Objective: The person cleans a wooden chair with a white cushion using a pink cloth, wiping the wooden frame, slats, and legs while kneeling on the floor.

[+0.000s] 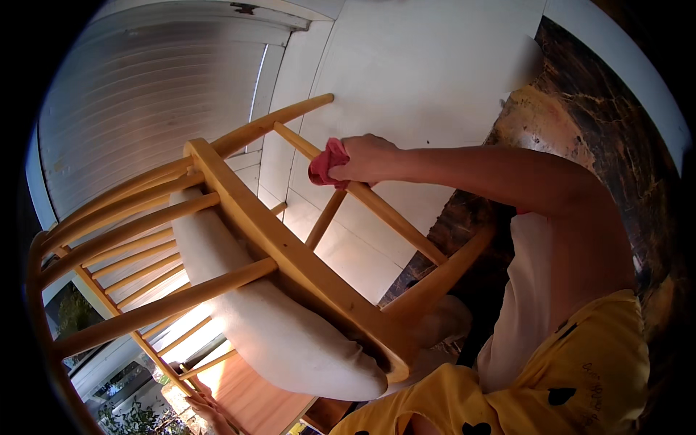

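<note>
A light wooden chair [321, 270] is tilted in front of me, with a pale seat cushion [234, 288] and a spindled armrest side. My right hand [370, 159] presses a crumpled red cloth [328, 163] around a round leg stretcher [394, 220]. One chair leg [304, 110] points up and away, while another leg [440, 272] reaches toward my body. At the bottom edge, my left hand [206, 414], only partly visible, grips the far rail [155, 356] of the chair.
A wooden tabletop [261, 391] lies below the chair. Behind it are a white slatted door [157, 92] and pale floor tiles [413, 70]. Dark marbled stone [603, 125] borders the floor at right. Leafy plants [136, 418] show at lower left.
</note>
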Available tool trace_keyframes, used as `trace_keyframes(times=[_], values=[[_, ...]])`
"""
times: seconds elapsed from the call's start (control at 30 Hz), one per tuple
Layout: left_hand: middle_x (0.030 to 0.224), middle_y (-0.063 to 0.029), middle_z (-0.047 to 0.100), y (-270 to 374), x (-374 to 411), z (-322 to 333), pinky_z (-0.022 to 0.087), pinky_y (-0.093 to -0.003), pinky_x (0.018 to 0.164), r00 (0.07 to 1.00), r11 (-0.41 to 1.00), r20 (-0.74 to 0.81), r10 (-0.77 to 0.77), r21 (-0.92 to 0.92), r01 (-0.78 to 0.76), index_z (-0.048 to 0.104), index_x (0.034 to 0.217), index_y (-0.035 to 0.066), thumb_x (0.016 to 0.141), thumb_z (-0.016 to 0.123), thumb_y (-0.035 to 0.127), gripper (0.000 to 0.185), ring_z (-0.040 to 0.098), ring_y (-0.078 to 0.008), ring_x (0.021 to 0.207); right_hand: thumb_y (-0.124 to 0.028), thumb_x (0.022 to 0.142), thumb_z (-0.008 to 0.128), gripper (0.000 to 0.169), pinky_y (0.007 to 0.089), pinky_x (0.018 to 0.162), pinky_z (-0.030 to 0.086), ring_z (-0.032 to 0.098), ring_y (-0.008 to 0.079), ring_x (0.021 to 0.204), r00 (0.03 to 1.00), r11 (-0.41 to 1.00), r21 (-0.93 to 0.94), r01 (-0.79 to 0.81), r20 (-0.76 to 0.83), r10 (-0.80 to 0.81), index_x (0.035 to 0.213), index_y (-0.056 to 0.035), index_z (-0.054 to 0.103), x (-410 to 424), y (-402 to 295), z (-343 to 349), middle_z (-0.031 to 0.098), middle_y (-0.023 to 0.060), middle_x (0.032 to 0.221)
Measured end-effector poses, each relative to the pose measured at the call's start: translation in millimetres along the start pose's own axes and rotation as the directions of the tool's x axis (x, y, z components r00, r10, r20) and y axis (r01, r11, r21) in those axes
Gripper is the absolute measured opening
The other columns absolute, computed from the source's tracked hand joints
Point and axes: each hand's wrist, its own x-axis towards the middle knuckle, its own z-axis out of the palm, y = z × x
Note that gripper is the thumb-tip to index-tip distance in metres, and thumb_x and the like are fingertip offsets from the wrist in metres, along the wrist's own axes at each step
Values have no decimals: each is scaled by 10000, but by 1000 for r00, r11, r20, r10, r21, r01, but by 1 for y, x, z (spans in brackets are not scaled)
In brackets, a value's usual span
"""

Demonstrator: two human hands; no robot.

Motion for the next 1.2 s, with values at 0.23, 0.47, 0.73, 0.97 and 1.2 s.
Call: trace_keyframes(times=[0.23, 0.47, 0.73, 0.97, 1.2], values=[[450, 57, 295, 3, 7, 7, 180, -217, 309, 1000, 1000, -20, 6, -22, -6, 493, 751, 123, 934, 366, 631, 555, 242, -54, 316, -231, 751, 680, 252, 359, 709, 477, 632, 260, 759, 922, 945, 49, 322, 209, -325, 895, -44, 592, -149, 81, 5, 629, 102, 785], [456, 56, 302, 9, 10, 14, 182, -216, 311, 999, 999, -28, 41, -16, -41, 504, 762, 118, 934, 372, 629, 555, 245, -53, 318, -146, 723, 636, 221, 423, 660, 454, 599, 346, 748, 827, 864, 130, 487, 250, -504, 900, -52, 542, -166, 6, -26, 584, 127, 767], [463, 54, 310, 18, 19, 31, 184, -214, 313, 998, 998, -37, 56, 8, -56, 516, 776, 111, 933, 378, 626, 556, 249, -53, 321, -181, 751, 664, 275, 428, 732, 452, 581, 326, 876, 747, 796, 36, 605, 319, -583, 956, -57, 529, -173, 22, -5, 534, 117, 988], [469, 53, 317, 20, 24, 40, 187, -213, 315, 998, 998, -28, 58, 10, -57, 526, 787, 106, 932, 384, 624, 557, 252, -53, 324, -207, 729, 724, 352, 432, 716, 502, 611, 334, 875, 887, 823, -340, 454, 263, -380, 1005, -110, 528, -189, 164, -16, 522, 119, 1093], [475, 52, 324, 27, 29, 41, 189, -211, 317, 998, 998, -12, 63, -16, -63, 537, 799, 100, 931, 390, 622, 558, 255, -53, 326, -289, 672, 794, 350, 410, 609, 508, 619, 300, 735, 841, 733, -423, 533, 365, -400, 879, -123, 565, -170, 199, -18, 564, 59, 867]])
